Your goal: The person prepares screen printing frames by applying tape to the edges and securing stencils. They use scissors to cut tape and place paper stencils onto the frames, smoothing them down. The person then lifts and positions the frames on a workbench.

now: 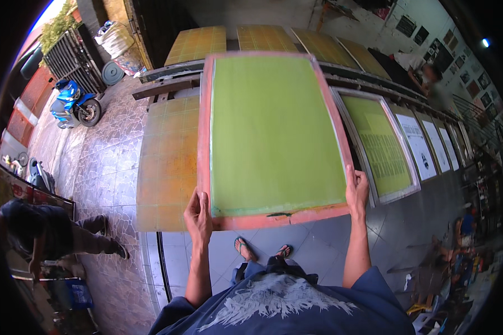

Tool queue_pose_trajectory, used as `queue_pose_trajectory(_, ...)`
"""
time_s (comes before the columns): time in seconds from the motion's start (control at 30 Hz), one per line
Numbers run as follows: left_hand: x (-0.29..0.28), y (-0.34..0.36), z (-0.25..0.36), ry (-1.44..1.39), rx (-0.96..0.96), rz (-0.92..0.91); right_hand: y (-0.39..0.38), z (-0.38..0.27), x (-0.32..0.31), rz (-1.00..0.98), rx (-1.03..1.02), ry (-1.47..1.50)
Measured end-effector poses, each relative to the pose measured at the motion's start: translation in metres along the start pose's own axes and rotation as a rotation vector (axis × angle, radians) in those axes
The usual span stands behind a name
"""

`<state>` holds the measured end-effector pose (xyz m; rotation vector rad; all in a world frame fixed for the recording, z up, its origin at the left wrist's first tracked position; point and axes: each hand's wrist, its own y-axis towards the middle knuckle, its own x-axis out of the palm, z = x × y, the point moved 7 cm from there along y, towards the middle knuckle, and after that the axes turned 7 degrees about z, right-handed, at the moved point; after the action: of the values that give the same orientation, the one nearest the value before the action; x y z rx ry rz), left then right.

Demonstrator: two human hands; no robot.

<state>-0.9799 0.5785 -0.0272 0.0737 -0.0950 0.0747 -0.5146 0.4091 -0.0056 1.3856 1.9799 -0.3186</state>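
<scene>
A large screen (275, 128) with a pale pink frame and a plain green mesh is held at its lower side edges by my two hands, over a row of tables. My left hand (198, 215) grips the frame's lower left side, thumb up; my right hand (356, 190) grips the lower right side. A yellowed board (165, 162) with grid lines lies to its left. To its right is a grey-framed screen (377, 148) with green mesh and faint lettering.
More boards (195, 44) line the back; white-sheeted panels (412, 146) run rightward. A blue scooter (72, 105) stands by a gate at upper left. A person in dark clothes (44, 229) is at lower left, another person (435, 84) at upper right. Cluttered items (436, 262) fill the lower right.
</scene>
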Motion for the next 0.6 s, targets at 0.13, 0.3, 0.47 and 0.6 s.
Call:
queue_pose_trajectory(0.13, 0.014, 0.0, 0.017, 0.068, 0.041, -0.007, -0.007, 0.015, -0.036, 0.065, -0.031, 0.303)
queue_pose_trajectory(0.3, 0.082, -0.011, 0.065, 0.008, 0.203, -0.075, 0.001, 0.038, -0.13, 0.238, 0.022, 0.406)
queue_pose_trajectory(0.47, 0.171, -0.07, 0.109, -0.107, 0.344, -0.256, -0.002, 0.099, -0.232, 0.287, 0.055, 0.572)
queue_pose_trajectory(0.6, 0.242, -0.15, 0.112, -0.144, 0.371, -0.37, -0.018, 0.186, -0.333, 0.254, 0.193, 0.569)
